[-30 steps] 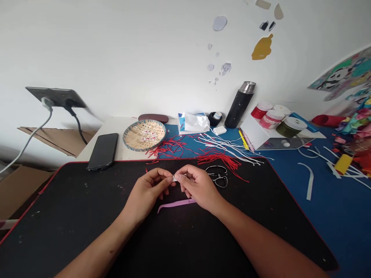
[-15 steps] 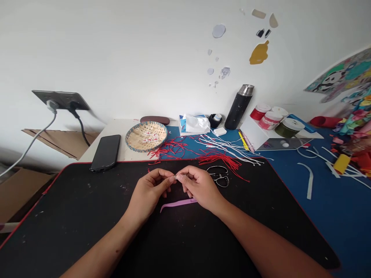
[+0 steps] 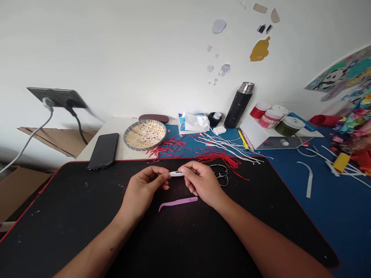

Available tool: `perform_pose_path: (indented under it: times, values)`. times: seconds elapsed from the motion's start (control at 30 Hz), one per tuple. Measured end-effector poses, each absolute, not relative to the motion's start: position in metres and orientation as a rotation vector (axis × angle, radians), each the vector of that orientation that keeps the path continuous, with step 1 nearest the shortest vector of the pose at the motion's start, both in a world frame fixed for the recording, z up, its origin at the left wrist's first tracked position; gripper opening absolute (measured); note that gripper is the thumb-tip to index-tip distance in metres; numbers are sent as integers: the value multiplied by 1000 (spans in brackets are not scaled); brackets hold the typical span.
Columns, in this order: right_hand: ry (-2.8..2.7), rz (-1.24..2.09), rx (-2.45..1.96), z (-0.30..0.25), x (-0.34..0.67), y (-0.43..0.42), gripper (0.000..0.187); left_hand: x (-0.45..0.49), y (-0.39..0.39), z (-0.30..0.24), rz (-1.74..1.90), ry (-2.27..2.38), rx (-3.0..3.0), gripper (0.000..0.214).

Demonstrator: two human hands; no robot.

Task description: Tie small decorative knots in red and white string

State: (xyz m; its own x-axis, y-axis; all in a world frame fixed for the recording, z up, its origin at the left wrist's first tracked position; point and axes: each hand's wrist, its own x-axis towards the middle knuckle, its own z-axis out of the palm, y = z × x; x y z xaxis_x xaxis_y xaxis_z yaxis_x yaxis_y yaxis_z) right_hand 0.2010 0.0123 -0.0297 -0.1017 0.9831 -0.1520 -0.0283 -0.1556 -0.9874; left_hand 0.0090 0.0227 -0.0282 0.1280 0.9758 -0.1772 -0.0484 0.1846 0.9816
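A short length of white cord [image 3: 175,174] is stretched between my two hands over the black mat. It looks doubled, with a dark gap near its right end. My left hand [image 3: 145,188] pinches the left end between thumb and forefinger. The right end is in the closed thumb and fingers of my right hand [image 3: 202,183], which hide part of it. Below the hands lies a pair of pink bent-tip tweezers [image 3: 179,202], touched by neither. Scissors [image 3: 222,175] rest just behind my right hand, partly covered by it.
Red cords [image 3: 222,160] and white cords [image 3: 232,146] lie along the mat's far edge. Behind stand a woven basket [image 3: 127,141] with small red-and-white pieces, a tissue box [image 3: 182,126] and a black flask [image 3: 238,108]. A phone [image 3: 103,150] lies left; spools [image 3: 269,117] sit right.
My hands have moved apart, the left one going left, so more of the white cord shows between them. The tweezers' right end is now uncovered.
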Motion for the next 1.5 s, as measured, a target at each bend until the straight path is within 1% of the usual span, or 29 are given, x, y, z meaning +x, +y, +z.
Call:
perform_pose_path:
  times: [0.27,0.5,0.73,0.97,1.23,1.5]
  values:
    - [-1207,1389,-1174,-30,199,9,32,11,22,-25,1021,1108,1024,33]
    - [-1299,1379,-1193,-37,200,10,25,12,18,-24,1005,1179,1123,36]
    - [-1331,1352,-1226,-35,199,8,21,6,24,-22,953,1056,910,32]
    - [-1495,1176,-1290,-34,201,6,20,1,28,-16,910,1008,654,36]
    - [-1509,1106,-1262,-34,201,8,15,-1,29,-15,911,1002,589,38]
    - [-1613,984,-1265,-32,200,5,12,1,27,-16,890,1001,592,30]
